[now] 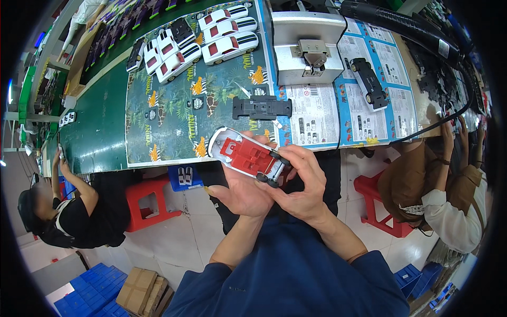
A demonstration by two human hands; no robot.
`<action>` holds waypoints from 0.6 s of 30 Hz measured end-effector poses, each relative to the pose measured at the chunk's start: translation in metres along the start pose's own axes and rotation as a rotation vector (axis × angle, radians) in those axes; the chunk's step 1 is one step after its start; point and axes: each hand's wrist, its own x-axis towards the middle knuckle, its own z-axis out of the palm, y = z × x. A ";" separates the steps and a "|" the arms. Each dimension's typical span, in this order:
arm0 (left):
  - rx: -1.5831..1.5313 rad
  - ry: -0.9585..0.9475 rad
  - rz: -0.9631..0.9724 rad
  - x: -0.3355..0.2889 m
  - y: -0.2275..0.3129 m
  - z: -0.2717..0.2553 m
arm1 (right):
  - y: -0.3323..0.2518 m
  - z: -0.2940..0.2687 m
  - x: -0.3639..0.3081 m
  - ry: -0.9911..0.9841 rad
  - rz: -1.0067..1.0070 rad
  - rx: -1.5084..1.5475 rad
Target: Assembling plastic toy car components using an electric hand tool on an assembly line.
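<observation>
A white toy car body (219,138) with a red interior lies upside down over my left hand (244,196). The palm faces up, with fingers under the body and the thumb sticking out to the side. At the body's right end my right hand (303,187) pinches a pair of black wheels (268,180), which sit against the body's edge. Just beyond my hands, a black toy car chassis (262,108) rests flat on the printed sheet (174,119).
White toy cars (229,46) stand in groups at the far side. A metal fixture (309,53) is at the back centre. To its right lies an overturned toy car (368,84). A black cable (441,124) crosses the right side. Co-workers sit left and right.
</observation>
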 end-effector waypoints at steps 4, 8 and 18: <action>0.032 0.035 -0.001 0.001 -0.002 0.002 | 0.000 0.000 0.000 -0.002 0.021 -0.009; -0.001 0.066 -0.002 0.001 -0.004 0.000 | -0.001 0.001 0.000 -0.002 0.029 -0.007; -0.013 0.057 -0.024 0.003 -0.002 -0.003 | 0.005 0.004 -0.001 0.019 -0.040 -0.027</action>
